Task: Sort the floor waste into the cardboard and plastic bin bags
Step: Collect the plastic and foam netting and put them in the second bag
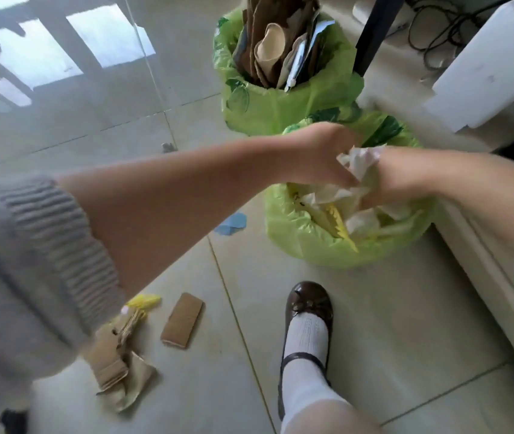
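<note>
Two green bin bags stand on the tiled floor. The far bag (268, 108) holds brown cardboard pieces (270, 48). The near bag (299, 233) holds crumpled white and yellow plastic (359, 220). Over its mouth, my left hand (321, 155) and my right hand (387, 180) both clutch a crumpled white plastic wrapper (359, 161). On the floor lie a flat cardboard piece (182, 321), a heap of folded cardboard (114, 361), a yellow plastic scrap (143, 300) and a blue plastic scrap (232, 223).
My brown shoe (309, 305) with white sock stands right of the cardboard piece. A pale ledge (481, 261) runs along the right. A black table leg (374, 32), cables and a white box (484, 73) sit behind the bags.
</note>
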Demonstrator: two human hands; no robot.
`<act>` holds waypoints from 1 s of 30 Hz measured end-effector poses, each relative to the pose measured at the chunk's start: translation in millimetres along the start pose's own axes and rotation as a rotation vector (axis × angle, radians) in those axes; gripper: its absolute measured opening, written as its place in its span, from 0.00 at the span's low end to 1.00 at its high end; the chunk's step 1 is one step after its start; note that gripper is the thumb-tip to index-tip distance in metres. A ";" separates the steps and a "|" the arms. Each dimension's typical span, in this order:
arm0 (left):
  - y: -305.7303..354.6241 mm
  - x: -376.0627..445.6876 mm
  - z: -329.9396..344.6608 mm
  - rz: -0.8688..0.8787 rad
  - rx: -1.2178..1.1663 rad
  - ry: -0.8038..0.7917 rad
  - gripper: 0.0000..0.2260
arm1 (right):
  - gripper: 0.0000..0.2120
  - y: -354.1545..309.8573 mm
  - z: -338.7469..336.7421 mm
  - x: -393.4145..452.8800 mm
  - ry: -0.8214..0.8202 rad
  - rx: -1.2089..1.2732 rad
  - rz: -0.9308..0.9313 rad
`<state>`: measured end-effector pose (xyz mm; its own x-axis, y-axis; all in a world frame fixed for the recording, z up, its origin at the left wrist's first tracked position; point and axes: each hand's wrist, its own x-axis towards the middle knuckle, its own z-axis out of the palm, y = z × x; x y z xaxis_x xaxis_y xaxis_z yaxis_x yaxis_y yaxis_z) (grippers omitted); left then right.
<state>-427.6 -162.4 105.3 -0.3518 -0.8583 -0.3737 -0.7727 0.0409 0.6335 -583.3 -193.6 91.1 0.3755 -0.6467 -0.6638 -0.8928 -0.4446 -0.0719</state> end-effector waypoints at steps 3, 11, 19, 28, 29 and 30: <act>-12.6 -43.7 -22.4 0.036 -0.242 0.133 0.26 | 0.24 6.2 -21.0 -10.8 0.205 -0.153 0.086; -135.4 -170.5 -23.3 -0.301 -0.529 0.433 0.16 | 0.30 -122.6 -21.1 -46.9 0.602 -0.111 -0.176; -235.6 -300.5 51.7 -0.712 -0.746 0.583 0.16 | 0.23 -288.7 99.2 -17.0 0.002 -0.311 -0.460; -296.6 -321.9 149.3 -1.057 -0.779 0.545 0.27 | 0.23 -320.1 206.0 43.3 -0.038 -0.589 -0.563; -297.7 -318.1 155.8 -1.084 -0.769 0.545 0.29 | 0.21 -318.4 211.4 47.9 -0.030 -0.620 -0.569; -298.1 -313.7 160.6 -1.115 -0.752 0.548 0.31 | 0.19 -316.6 216.3 52.9 0.000 -0.652 -0.590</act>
<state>-171.8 176.8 -75.2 0.6101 -0.3552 -0.7082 0.0102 -0.8903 0.4553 -334.6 47.0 -82.2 0.7308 -0.1999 -0.6526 -0.2332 -0.9717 0.0365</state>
